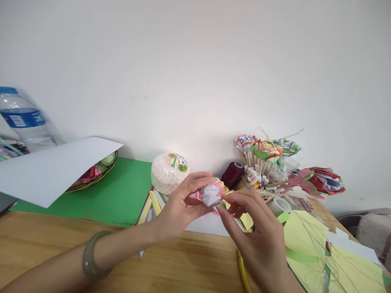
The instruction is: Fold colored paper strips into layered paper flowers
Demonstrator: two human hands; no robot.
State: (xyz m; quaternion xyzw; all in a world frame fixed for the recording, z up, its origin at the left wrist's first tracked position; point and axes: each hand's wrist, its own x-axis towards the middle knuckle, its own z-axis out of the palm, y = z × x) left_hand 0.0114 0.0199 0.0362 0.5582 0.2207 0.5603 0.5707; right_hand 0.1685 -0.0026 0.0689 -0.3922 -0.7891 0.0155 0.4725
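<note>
A small folded paper flower (211,194), pale lilac with pink and yellow petals, is held up between both hands above the desk. My left hand (186,199) is closed around its left side, thumb below and fingers above. On the other side, the thumb and index finger of my right hand (253,228) pinch at the flower's right edge. My fingers hide part of the petals. Behind and beneath the hands lie strips of yellow and white paper (156,203), partly covered.
A foam-wrapped round fruit (166,173) and a dark red thread spool (232,174) stand behind. Finished paper flowers (267,149) fill a holder to the right, near yellow-green sheets (308,236). At left are a white sheet (61,169), a basket (91,179) and a water bottle (26,122).
</note>
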